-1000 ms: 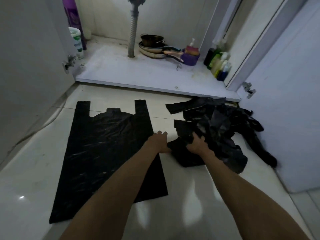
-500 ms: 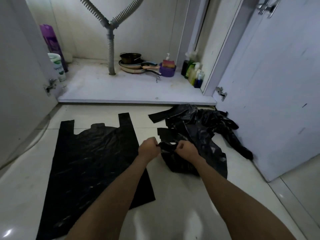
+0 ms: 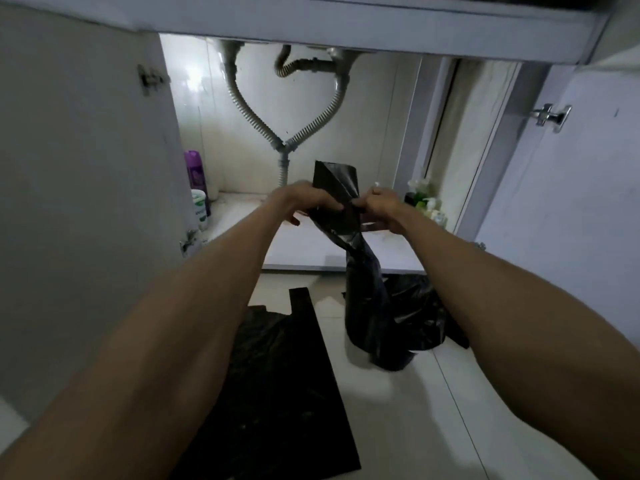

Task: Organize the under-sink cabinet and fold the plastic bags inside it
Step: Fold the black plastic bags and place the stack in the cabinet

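Left arm: I see it reach forward and up from the lower left, forearm bare, with the wrist level with the cabinet opening.
Left hand (image 3: 304, 202): fingers curled, pinching the upper part of a crumpled black plastic bag (image 3: 367, 282) from its left side.
Right arm: it reaches forward from the lower right and meets the left in front of the cabinet.
Right hand (image 3: 384, 209): knuckles face me, and fingers and thumb pinch the same bag from the right, just beside the left hand.
Held bag: a flap stands up above both hands; the rest hangs twisted, its lower end down at the white tiled floor (image 3: 433, 420).
Flat bag: a second black plastic bag with handles (image 3: 277, 393) lies spread on the floor under my left forearm.
Pile: more crumpled black bags (image 3: 429, 299) lie behind the hanging one.
Cabinet: grey corrugated drain hoses (image 3: 284, 147) join in a Y; a purple spray can (image 3: 196, 171) stands at the left and a cluster of bottles (image 3: 426, 202) at the right.
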The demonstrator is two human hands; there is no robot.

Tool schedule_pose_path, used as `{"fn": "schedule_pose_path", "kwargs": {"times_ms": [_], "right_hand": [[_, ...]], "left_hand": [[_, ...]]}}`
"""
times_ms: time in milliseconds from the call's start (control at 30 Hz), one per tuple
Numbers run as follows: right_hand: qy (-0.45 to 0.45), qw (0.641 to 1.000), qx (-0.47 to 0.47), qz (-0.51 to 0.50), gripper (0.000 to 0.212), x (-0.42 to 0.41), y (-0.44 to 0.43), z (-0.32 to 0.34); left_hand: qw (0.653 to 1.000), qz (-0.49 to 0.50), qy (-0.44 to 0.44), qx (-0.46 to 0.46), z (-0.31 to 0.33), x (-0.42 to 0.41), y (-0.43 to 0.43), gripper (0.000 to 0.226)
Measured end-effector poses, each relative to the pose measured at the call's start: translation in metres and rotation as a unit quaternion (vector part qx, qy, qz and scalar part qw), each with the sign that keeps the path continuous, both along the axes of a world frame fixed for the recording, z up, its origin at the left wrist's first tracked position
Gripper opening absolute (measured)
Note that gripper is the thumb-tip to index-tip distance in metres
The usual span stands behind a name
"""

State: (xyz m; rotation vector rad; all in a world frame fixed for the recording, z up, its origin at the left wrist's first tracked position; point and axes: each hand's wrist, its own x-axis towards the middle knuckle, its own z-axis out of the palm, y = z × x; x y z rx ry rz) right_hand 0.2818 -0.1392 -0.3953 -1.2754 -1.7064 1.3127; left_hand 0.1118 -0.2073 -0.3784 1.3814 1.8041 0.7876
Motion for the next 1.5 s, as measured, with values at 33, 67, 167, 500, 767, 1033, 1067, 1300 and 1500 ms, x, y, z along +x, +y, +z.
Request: {"fn": "schedule_pose_path", "kwargs": {"times_ms": [33,67,167,500,767,1033,1067,1300,1500], "right_hand": [[0.01,1.0,0.001,0.008,0.01,-0.009,-0.002,0.018],[0.017,1.0,0.003,0.012,0.008,-0.015,-0.006,0.032],[0.022,0.999,0.008,0.027,0.007,-0.035,-0.017,0.056],[-0.216,0.928,0.287,0.095,0.101,-0.072,-0.016,0.05],[-0.362,0.864,0.221,0.27,0.071,-0.102,-0.019,0.035],[-0.436,0.838,0.234,0.23,0.023,-0.099,-0.013,0.013],[-0.458,0.826,0.252,0.211,0.023,-0.096,-0.011,0.008],[-0.549,0.79,0.202,0.186,0.039,-0.067,0.008,-0.017],[-0.539,0.795,0.194,0.201,0.034,-0.086,0.0,-0.019]], "left_hand": [[1.0,0.009,0.03,0.0,0.014,-0.01,-0.004,0.069],[0.999,0.017,0.041,0.005,0.024,-0.017,-0.007,0.06],[0.997,0.057,0.021,0.052,0.044,-0.035,-0.018,0.045],[0.991,0.046,0.085,0.096,0.027,-0.063,-0.049,0.034],[0.987,-0.022,0.146,-0.057,0.01,-0.072,-0.048,0.042],[0.976,0.007,0.206,-0.074,0.003,-0.091,-0.045,0.049],[0.969,0.005,0.228,-0.094,0.002,-0.094,-0.046,0.054],[0.917,0.024,0.372,-0.143,-0.026,-0.128,-0.063,0.072],[0.9,0.017,0.409,-0.147,-0.036,-0.134,-0.06,0.047]]}}
